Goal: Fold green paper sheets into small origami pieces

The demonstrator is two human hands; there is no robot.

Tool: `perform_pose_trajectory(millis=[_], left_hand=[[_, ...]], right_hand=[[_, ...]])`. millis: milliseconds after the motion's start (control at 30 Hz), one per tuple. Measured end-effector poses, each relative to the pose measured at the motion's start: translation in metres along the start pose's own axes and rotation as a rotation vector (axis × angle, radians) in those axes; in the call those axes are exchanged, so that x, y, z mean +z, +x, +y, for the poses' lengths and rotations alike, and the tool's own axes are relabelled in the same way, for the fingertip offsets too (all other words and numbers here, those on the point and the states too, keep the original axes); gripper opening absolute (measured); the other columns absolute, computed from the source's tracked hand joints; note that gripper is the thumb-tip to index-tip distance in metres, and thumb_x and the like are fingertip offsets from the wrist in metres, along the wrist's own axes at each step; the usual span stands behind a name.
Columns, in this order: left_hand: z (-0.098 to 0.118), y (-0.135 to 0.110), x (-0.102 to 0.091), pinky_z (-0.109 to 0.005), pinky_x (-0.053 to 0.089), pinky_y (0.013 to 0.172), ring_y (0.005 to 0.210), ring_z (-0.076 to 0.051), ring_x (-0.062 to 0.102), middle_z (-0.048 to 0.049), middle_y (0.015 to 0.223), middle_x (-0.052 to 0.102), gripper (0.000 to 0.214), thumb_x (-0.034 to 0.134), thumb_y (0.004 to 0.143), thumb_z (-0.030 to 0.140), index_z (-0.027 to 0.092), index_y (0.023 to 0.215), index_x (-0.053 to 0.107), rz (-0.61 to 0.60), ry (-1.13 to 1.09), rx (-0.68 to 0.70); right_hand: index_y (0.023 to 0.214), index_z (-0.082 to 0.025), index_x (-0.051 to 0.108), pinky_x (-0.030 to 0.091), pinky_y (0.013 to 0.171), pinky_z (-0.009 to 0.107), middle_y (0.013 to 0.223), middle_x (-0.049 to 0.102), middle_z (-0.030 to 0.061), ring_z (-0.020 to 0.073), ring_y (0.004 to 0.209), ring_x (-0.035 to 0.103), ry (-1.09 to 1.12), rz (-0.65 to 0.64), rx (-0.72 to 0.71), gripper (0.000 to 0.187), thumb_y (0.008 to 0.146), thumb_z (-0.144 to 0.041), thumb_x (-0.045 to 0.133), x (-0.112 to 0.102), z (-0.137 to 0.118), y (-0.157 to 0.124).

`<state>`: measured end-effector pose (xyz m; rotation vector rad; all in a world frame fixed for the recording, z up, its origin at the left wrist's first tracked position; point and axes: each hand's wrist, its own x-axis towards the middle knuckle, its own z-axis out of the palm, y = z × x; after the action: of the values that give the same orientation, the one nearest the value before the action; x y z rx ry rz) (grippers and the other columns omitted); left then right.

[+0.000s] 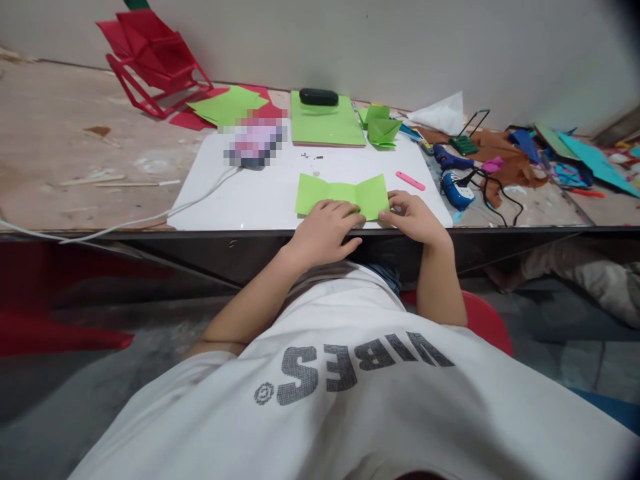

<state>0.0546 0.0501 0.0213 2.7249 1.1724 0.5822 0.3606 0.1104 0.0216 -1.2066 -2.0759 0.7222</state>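
A folded light-green paper [345, 193] lies on the white board [210, 193] near its front edge. My left hand [325, 230] rests flat on the paper's near edge at the middle, fingers stretched over the fold. Just right of it, my right hand [413, 215] has its fingers curled together, pinching the paper's lower right corner.
Behind lie a green pad [325, 123] with a black case [319, 97], folded green shapes [383, 128], a pink cutter [410, 180], a blue glue gun [457, 187] with cord, paper scraps at right, and a red plastic rack [150, 57] and green sheets [227, 105] at left.
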Motion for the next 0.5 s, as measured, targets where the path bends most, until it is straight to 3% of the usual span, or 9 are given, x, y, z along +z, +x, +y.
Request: perform_pose_trajectory(millis=[133,333,500], left_hand=[[0.0,-0.001,-0.003,-0.07,0.051,0.148,0.174,-0.047,0.071,-0.0192,0.185,0.079,0.05,0.071,0.119,0.037,0.024,0.165,0.085,-0.039,0.002,0.027],[0.0,-0.002,-0.008,-0.072,0.047,0.152,0.178,-0.046,0.069,-0.0182,0.187,0.078,0.051,0.07,0.119,0.039,0.024,0.166,0.084,-0.073,-0.015,0.002],[-0.004,-0.001,-0.012,-0.07,0.046,0.153,0.176,-0.045,0.072,-0.0181,0.184,0.08,0.048,0.071,0.118,0.041,0.024,0.16,0.086,-0.094,-0.07,0.0]], right_hand=[[0.1,-0.032,0.089,0.071,0.12,0.062,0.157,0.084,0.0148,0.0436,0.15,0.075,0.088,-0.021,0.009,0.039,0.083,-0.062,0.106,-0.003,0.006,-0.005],[0.1,-0.032,0.091,0.068,0.128,0.066,0.155,0.087,0.0126,0.0459,0.156,0.075,0.053,-0.033,-0.065,0.023,0.087,-0.049,0.098,0.0,0.008,-0.003],[0.108,-0.031,0.095,0.057,0.14,0.069,0.158,0.088,0.0129,0.0479,0.158,0.075,-0.039,-0.11,-0.129,0.023,0.094,-0.05,0.095,-0.004,0.007,0.004]])
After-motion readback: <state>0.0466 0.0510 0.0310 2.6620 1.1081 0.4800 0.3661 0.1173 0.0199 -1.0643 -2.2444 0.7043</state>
